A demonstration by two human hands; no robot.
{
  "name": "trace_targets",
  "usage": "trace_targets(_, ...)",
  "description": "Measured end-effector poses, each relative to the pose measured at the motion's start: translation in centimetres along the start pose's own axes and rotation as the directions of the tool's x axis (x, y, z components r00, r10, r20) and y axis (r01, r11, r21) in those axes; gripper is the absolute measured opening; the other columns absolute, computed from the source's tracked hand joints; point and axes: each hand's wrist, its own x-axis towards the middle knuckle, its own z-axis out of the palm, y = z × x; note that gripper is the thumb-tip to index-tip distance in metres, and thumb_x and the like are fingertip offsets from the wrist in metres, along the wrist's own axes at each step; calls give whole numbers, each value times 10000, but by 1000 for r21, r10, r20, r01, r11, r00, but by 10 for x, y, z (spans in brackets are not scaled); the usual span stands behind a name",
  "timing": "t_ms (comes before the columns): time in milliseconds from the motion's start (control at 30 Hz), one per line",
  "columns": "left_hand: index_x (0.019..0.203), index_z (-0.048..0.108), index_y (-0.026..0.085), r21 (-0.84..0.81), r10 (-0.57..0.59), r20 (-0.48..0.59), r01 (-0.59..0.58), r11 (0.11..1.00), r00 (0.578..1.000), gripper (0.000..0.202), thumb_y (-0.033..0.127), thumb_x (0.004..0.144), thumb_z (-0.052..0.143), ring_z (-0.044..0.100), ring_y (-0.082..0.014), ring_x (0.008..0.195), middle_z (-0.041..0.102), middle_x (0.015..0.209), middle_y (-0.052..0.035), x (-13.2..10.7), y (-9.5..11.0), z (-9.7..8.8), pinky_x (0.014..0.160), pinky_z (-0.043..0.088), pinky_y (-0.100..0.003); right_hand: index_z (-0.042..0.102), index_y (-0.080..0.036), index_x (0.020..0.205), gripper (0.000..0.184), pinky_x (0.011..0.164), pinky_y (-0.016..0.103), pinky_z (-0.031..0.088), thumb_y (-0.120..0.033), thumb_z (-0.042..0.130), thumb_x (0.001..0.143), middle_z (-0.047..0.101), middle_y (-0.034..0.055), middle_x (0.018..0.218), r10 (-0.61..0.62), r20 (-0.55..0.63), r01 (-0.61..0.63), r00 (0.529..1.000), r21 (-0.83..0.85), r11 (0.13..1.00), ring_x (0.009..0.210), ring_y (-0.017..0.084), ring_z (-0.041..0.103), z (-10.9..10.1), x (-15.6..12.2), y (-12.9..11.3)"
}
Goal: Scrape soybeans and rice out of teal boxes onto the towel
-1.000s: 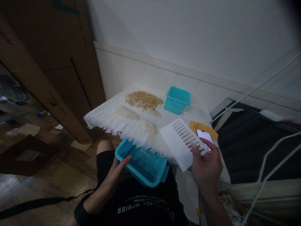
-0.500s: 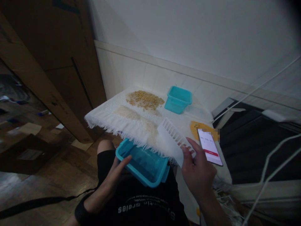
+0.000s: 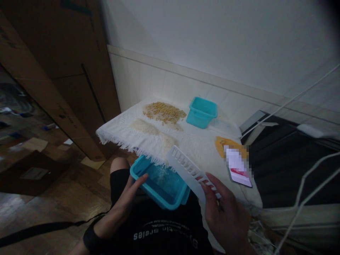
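Observation:
My left hand (image 3: 124, 202) grips the near left side of a turquoise plastic tub (image 3: 159, 181) held just under the table's front edge, over my lap. My right hand (image 3: 225, 212) pinches a white slotted plastic board (image 3: 190, 169), tilted on edge at the table's front beside the tub. On the white fringed cloth (image 3: 191, 141) lie a strip of white rice (image 3: 152, 130) and, further back, a heap of tan beans (image 3: 164, 112).
A second turquoise tub (image 3: 202, 112) stands at the back of the cloth. A phone (image 3: 237, 166) with a lit screen lies on a yellow pad (image 3: 221, 143) at the right. Brown cardboard (image 3: 53, 71) leans at the left; white cables (image 3: 305, 184) cross the right side.
My right hand has drawn the white board leftward and toward me, from flat over the phone to on edge by the tub, uncovering the phone. White grains now show in the tub.

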Motion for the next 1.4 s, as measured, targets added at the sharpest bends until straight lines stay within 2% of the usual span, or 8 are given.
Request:
trace_targets(133,1534,313,341,8,-117,-137,119,993,984,866,537,801,729,671,-396,1144,589,1441,-153,6,0,1,947,553,-555,739,-237,1101,333,505,261,475,-478,574,940,746,41,744,114,-72,-119,991,-69,990,554,176,667,12,25,15)
trace_targets(200,1510,359,331,10,-92,-113,94,996,989,821,539,805,724,668,-390,1149,607,1418,-142,6,1,3,951,552,-549,739,-202,1082,369,517,263,492,-484,537,956,772,70,857,50,-110,-58,993,-71,996,573,172,680,24,40,24)
trace_targets(300,1492,385,337,7,-50,-80,51,999,996,776,531,817,715,660,-375,1166,615,1410,-124,5,1,3,955,554,-534,719,-189,1110,355,567,270,533,-432,491,986,782,80,958,-25,-76,21,997,-49,999,623,176,710,44,55,35)
trace_targets(467,1500,366,340,1,-106,-148,108,994,983,831,536,786,743,678,-382,1128,640,1371,-135,11,-2,-2,919,565,-536,694,-205,1160,320,592,269,557,-373,477,997,788,58,952,-89,-24,88,996,-7,996,659,180,734,58,56,36)
trace_targets(833,1479,391,346,-20,-82,-160,80,997,984,810,545,777,744,681,-380,1119,632,1379,-145,17,-9,-5,924,551,-562,656,-213,1140,184,524,211,494,-261,527,1018,788,-2,817,-349,-98,330,932,-171,928,511,121,693,30,31,19)
trace_targets(1033,1475,386,339,-24,-91,-146,89,996,985,821,547,769,751,676,-379,1128,597,1425,-148,16,-8,-5,912,563,-542,454,-267,1482,521,617,179,537,-151,570,988,791,-24,841,-431,-96,423,897,-96,901,603,113,723,23,22,12)
trace_targets(1200,1495,357,354,-31,-108,-156,104,994,982,860,532,760,765,687,-373,1103,597,1421,-138,16,-5,-4,904,570,-534,338,-278,1557,640,660,159,557,-118,561,978,790,-35,842,-472,-58,470,880,-43,882,613,106,716,14,15,3)
trace_targets(1400,1479,389,339,-14,-77,-173,75,997,982,819,544,771,747,697,-372,1075,632,1361,-149,15,-8,-3,895,569,-546,484,-287,1454,495,589,191,527,-188,581,978,786,-31,826,-400,-87,391,912,-108,914,560,120,704,12,23,3)
